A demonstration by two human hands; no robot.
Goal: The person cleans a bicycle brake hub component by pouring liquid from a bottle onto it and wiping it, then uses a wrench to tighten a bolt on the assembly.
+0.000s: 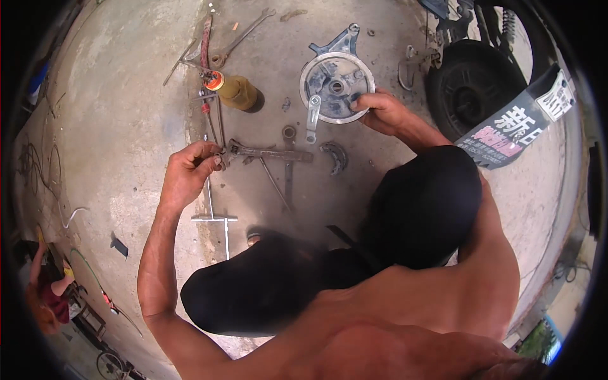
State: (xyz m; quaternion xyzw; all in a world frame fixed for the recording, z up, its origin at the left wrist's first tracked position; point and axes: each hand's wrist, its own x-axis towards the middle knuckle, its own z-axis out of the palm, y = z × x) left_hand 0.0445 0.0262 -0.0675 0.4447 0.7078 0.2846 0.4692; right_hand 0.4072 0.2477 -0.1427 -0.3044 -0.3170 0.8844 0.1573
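My right hand [387, 113] grips the rim of a round metal brake plate [316, 79], its thumb on the inner face. A bracket arm sticks up from the plate, and a small metal lever [313, 118] hangs at its lower left. My left hand [192, 172] is pinched closed low over the floor; whatever sits between thumb and fingers is too small to name. Close beside those fingertips lies an adjustable wrench [272, 153]. A curved brake shoe [335, 158] rests on the concrete below the plate.
Left of the plate stands a yellowish bottle [237, 93] with an orange cap. A spanner [250, 38] and T-handle wrench [214, 219] lie about. Upper right is a motorbike wheel [468, 85] with a printed mudflap [516, 126]. Another person [50, 294] is at far left.
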